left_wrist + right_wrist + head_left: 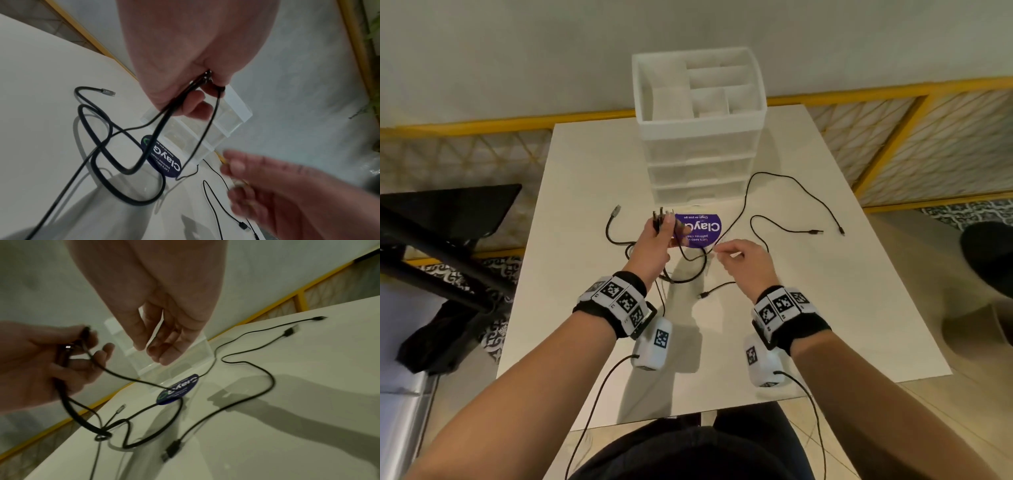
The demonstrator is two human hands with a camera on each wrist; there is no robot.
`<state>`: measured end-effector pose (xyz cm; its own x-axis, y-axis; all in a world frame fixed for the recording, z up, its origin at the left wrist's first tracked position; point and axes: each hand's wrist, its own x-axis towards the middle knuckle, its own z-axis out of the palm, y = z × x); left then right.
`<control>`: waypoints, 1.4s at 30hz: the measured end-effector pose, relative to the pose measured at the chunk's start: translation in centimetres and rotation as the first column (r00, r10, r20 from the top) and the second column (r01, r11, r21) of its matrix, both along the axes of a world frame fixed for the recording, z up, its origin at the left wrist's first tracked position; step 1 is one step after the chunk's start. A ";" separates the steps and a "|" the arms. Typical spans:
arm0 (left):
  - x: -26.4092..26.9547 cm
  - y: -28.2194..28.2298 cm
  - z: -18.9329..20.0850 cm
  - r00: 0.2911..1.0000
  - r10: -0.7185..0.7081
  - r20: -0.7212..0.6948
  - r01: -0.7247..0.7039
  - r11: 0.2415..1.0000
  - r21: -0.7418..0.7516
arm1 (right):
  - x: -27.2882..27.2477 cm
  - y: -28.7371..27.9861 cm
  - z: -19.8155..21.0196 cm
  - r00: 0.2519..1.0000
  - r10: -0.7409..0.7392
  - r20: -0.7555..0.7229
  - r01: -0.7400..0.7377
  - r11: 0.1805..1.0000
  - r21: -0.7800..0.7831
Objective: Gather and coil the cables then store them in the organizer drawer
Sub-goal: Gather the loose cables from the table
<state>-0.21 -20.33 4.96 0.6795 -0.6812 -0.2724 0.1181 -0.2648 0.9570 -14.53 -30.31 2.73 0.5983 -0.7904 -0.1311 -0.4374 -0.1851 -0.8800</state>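
Observation:
My left hand (669, 230) is raised over the white table (842, 308) and grips a bunch of black cable ends (661, 219) upright in its fist. From that bunch (202, 79) a thick black cable (690, 272) hangs in loops onto the table, and its grey plug (616, 209) lies to the left. Two thin black cables (791, 178) trail right, with plugs (816, 232) lying loose. My right hand (722, 251) hovers beside the left with fingers (162, 356) loosely curled and nothing in them. The white drawer organizer (698, 147) stands behind, its drawers closed.
A purple round sticker (703, 229) lies on the table before the organizer. Another cable plug (703, 294) lies near my right wrist. A black stand (448, 222) is off the left edge, a yellow-framed screen (893, 137) behind, and a dark round seat (986, 257) at right.

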 end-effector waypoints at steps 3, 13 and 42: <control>0.0 0.0 -0.2 0.997 0.006 -0.074 -0.012 0.996 -0.084 | -1.6 -0.7 -1.7 0.985 0.024 -0.173 -0.034 0.998 -0.055; -1.1 0.5 -1.3 0.992 -0.106 0.064 0.100 0.990 0.099 | -4.4 0.0 -6.7 0.745 0.139 -0.652 -0.322 0.932 -0.169; 0.4 -1.1 4.5 0.942 -0.181 -0.284 0.192 0.981 0.012 | 1.4 1.3 9.7 0.784 -0.330 0.525 -0.060 0.802 0.594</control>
